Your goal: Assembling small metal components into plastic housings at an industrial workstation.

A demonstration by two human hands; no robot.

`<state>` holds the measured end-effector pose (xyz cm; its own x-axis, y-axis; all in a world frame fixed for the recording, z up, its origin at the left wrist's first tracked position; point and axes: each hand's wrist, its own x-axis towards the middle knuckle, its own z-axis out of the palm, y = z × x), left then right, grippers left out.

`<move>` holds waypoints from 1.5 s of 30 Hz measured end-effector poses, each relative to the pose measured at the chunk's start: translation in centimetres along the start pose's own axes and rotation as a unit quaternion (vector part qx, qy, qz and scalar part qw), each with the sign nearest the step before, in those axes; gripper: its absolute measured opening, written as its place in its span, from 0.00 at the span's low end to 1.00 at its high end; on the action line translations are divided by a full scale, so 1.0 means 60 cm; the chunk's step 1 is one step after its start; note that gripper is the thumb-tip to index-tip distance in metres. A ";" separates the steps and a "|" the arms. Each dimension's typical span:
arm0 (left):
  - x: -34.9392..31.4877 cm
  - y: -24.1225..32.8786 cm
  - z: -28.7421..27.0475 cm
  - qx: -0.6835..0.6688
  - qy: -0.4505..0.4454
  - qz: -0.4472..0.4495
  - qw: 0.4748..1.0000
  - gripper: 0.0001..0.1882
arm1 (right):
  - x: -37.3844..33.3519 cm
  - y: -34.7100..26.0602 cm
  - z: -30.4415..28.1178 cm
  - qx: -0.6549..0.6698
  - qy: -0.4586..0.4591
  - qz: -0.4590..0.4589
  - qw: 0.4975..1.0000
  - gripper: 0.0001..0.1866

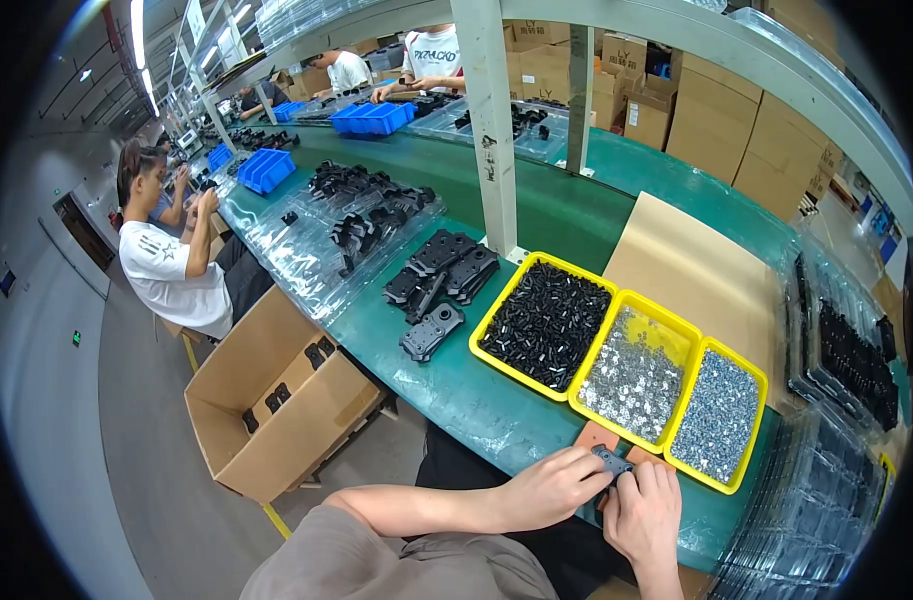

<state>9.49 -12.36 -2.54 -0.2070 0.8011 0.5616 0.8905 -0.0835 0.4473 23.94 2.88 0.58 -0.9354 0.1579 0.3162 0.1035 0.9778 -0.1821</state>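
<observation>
Both of my hands are closed on one small dark grey plastic housing at the table's near edge. My left hand pinches it from the left, and the fingers of my right hand press on its near right side. Beneath it lies an orange-brown block, partly covered by my hands. Just beyond stand three yellow trays: one of small black parts, one of small silver metal pieces, one of bluish-grey metal bits. Similar grey housings are piled to the left, with a single housing nearer me.
A post rises behind the trays, beside a cardboard sheet. Stacked clear plastic trays stand at right. An open carton sits left of the table. Black parts and blue bins lie farther off, near co-workers.
</observation>
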 end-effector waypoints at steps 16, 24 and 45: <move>0.029 -0.031 -0.042 0.023 -0.128 0.054 0.990 0.15 | 0.017 0.006 -0.001 -0.012 0.009 -0.018 1.000 0.07; 0.068 -0.101 -0.056 -0.110 -0.214 0.216 0.946 0.13 | -0.001 0.019 -0.002 -0.023 -0.005 -0.038 0.999 0.08; 0.078 -0.091 -0.034 -0.176 -0.150 0.075 0.970 0.12 | 0.045 0.062 0.097 0.034 0.036 0.018 0.999 0.10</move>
<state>2.82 -9.39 -0.95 0.0879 0.8966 0.4340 0.6974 -0.3665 0.6159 19.83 6.15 -4.69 -0.9042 0.2051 0.3747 0.1113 0.9600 -0.2568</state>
